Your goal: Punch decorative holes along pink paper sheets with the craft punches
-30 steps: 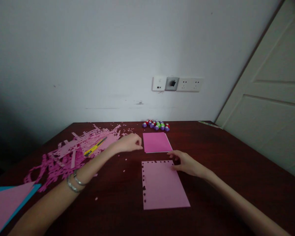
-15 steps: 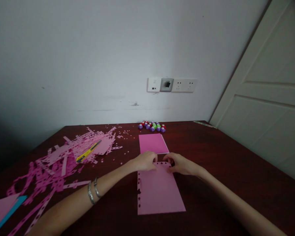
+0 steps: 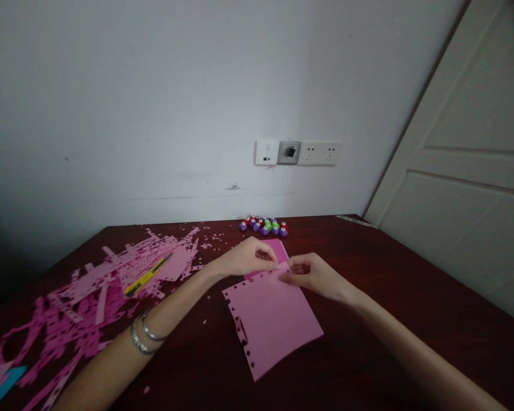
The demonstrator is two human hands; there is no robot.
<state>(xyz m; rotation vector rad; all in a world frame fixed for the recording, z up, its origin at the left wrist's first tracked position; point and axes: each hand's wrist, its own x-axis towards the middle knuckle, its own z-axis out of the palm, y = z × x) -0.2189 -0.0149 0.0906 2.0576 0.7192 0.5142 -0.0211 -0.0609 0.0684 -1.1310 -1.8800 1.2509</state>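
A pink sheet of paper [image 3: 274, 319], with small holes punched along its far and left edges, is raised at a tilt between my hands. My left hand [image 3: 252, 257] pinches its far edge, thumb and fingers closed. Close beside it, my right hand [image 3: 310, 277] grips the far right corner of the same sheet. Two bracelets [image 3: 141, 334] circle my left wrist. Behind my hands lies a brighter pink stack of paper [image 3: 276, 248], partly covered by the left hand and the raised sheet.
On the left is a heap of punched pink paper strips [image 3: 85, 297] with a yellow utility knife [image 3: 148, 275] on top. Several small red, purple and green craft punches [image 3: 265, 225] stand near the wall. Blue and pink sheets [image 3: 4, 382] lie at the lower left.
The punched pink sheet has been lifted and turned, its near end swinging left. Both hands have moved slightly away from me with it, over the stack. The view has shifted a little.
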